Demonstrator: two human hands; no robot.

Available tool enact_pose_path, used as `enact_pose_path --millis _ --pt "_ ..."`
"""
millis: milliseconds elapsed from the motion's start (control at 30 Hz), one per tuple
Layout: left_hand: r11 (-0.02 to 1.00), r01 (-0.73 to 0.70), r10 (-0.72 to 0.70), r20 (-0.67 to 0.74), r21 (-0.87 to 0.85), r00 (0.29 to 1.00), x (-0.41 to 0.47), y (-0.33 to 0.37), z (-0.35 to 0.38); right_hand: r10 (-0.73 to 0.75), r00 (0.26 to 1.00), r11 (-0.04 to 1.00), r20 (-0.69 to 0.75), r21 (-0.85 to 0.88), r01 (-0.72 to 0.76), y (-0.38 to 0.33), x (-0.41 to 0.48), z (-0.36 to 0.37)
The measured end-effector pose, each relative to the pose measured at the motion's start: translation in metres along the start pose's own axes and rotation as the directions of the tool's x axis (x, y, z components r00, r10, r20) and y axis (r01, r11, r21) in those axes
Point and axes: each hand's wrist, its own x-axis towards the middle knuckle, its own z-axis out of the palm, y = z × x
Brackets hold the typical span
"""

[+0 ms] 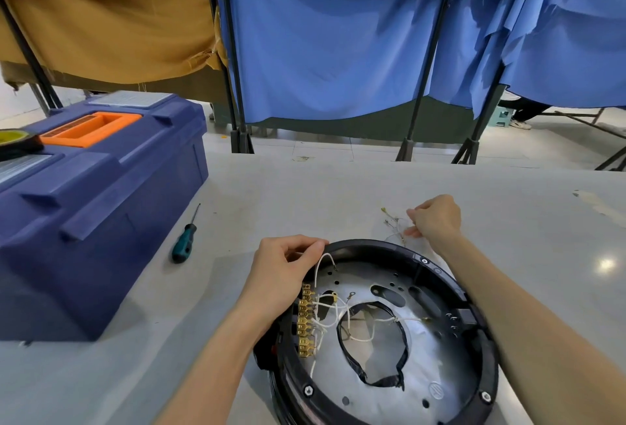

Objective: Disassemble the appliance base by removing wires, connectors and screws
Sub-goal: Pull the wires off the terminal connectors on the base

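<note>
Here, the far-left rim of the appliance base (369, 245) is gripped by the curled fingers of the left hand (284, 265). Thin loose wires (393, 221) are pinched by the right hand (435, 219) on the table (305, 187) just beyond the rim; whether they are fully free cannot be told. The white wires (325, 316) inside are judged light and limp, and best taken at the stiff brass connectors (305, 319) just beside the left wrist. A screwdriver (184, 241) lies well left.
</note>
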Motion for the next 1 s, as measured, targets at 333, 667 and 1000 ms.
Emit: enact_pose_path --millis 333,667,1000 --pt "0.992 0.105 -0.100 0.070 -0.076 0.993 -0.005 0.001 -0.009 -0.399 0.883 0.916 0.248 0.150 0.372 -0.050 -0.082 -0.032" --pt "0.998 -0.028 0.024 -0.073 -0.051 0.997 -0.032 -0.004 -0.013 -0.514 0.473 0.759 0.715 0.123 0.639 -0.059 -0.163 -0.012" --pt "0.976 0.039 -0.031 0.045 -0.214 0.999 -0.042 -0.010 -0.017 -0.494 0.446 0.736 0.746 0.087 0.671 -0.060 -0.178 -0.017"
